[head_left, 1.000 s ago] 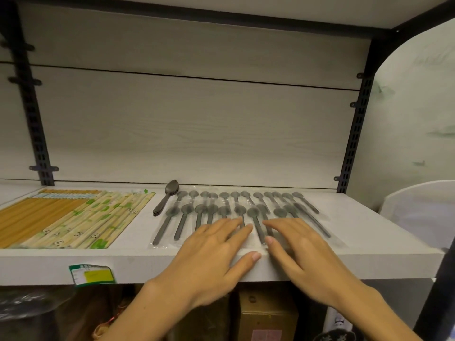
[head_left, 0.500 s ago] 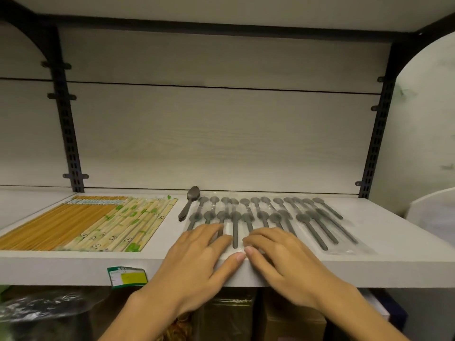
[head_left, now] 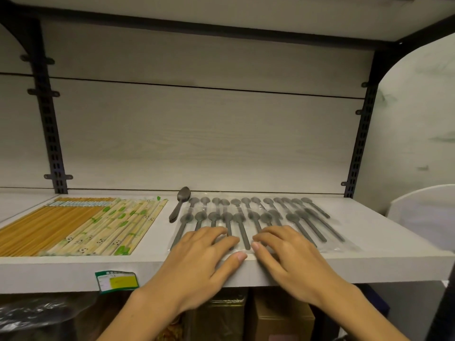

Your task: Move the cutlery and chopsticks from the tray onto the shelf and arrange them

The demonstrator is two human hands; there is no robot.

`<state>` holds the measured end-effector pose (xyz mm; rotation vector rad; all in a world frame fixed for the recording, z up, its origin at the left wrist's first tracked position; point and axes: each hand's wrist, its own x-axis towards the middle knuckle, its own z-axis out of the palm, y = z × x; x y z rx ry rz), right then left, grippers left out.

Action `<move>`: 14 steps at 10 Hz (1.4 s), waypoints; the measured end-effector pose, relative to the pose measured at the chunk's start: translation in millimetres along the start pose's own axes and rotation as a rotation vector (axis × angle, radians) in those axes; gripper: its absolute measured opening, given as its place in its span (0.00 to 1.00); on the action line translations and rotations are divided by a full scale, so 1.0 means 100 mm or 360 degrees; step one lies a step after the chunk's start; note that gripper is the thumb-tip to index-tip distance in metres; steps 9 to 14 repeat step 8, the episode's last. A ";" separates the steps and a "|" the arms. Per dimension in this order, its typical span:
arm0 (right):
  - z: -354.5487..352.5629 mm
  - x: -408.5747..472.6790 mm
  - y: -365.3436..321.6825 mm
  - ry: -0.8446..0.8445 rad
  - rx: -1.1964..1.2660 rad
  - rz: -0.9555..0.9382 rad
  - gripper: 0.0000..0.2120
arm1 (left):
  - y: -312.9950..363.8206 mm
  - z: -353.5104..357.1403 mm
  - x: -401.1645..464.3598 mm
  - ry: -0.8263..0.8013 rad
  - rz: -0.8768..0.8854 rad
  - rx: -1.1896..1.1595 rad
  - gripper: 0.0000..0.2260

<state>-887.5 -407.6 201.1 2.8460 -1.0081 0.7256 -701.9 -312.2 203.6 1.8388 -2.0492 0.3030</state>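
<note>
Spoons (head_left: 261,217) in clear wrappers lie in two overlapping rows on the right half of the shelf (head_left: 384,232), bowls toward the back wall, handles toward the front edge. One bare spoon (head_left: 181,203) sits just left of them, angled slightly. Farther left, chopsticks (head_left: 81,225) lie in a flat block, plain ones beside green-printed ones. No tray is in view.

Both hands rest flat and open on the near handle ends, gripping nothing: the left hand (head_left: 199,264) over the left part of the row, the right hand (head_left: 293,264) just beside it, thumbs nearly touching at the shelf lip.

The step looks like squaring up the spoon rows. To do it well, press lightly, since the slick wrappers probably slide over each other, and nudge the handle ends to one even line parallel with the edge. The rightmost spoons fan outward and probably want drawing in.
</note>
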 end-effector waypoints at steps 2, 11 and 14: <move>0.04 -0.02 -0.01 0.0024 -0.0040 -0.0022 0.30 | 0.00 0.05 0.02 0.0005 0.0025 0.0023 0.27; -0.33 -0.31 -0.10 0.0715 0.0284 0.0045 0.22 | -0.32 -0.31 -0.54 0.0358 -0.0159 -0.0248 0.26; -0.33 -0.31 -0.10 0.0715 0.0284 0.0045 0.22 | -0.32 -0.31 -0.54 0.0358 -0.0159 -0.0248 0.26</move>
